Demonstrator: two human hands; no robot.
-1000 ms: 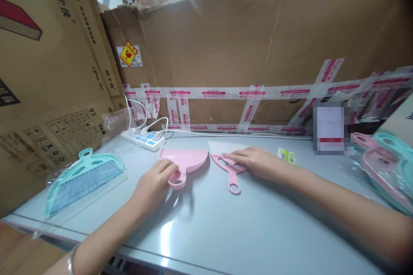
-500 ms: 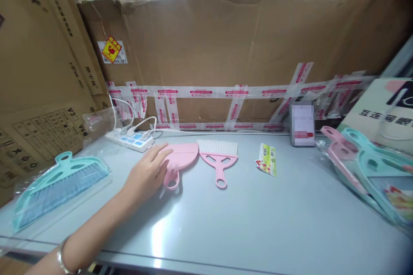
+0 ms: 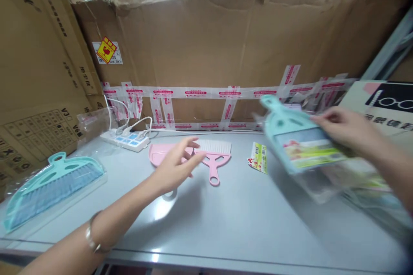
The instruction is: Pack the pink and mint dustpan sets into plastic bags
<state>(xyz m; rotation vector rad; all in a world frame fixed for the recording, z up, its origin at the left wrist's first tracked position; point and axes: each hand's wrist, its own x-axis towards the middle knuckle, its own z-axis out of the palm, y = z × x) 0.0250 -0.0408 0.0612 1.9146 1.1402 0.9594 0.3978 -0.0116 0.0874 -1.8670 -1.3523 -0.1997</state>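
Observation:
My right hand grips a bagged teal dustpan and brush set by its edge, held above the table at the right. A printed card shows through the clear plastic. My left hand hovers over the middle of the table with fingers apart, holding nothing. Behind and partly under it in view lies a pink dustpan, its handle mostly hidden by the hand. Beside that, a pink brush with white bristles lies with its handle toward me.
Another bagged teal dustpan set lies at the left. A white power strip with plugs sits at the back. A printed card lies right of the brush. More bagged items, blurred, are at the right. A taped cardboard box walls the back.
My right hand has lifted the bagged teal set from the right pile and brought it leftward. My left hand has moved right, off the pink dustpan. The view has shifted slightly right.

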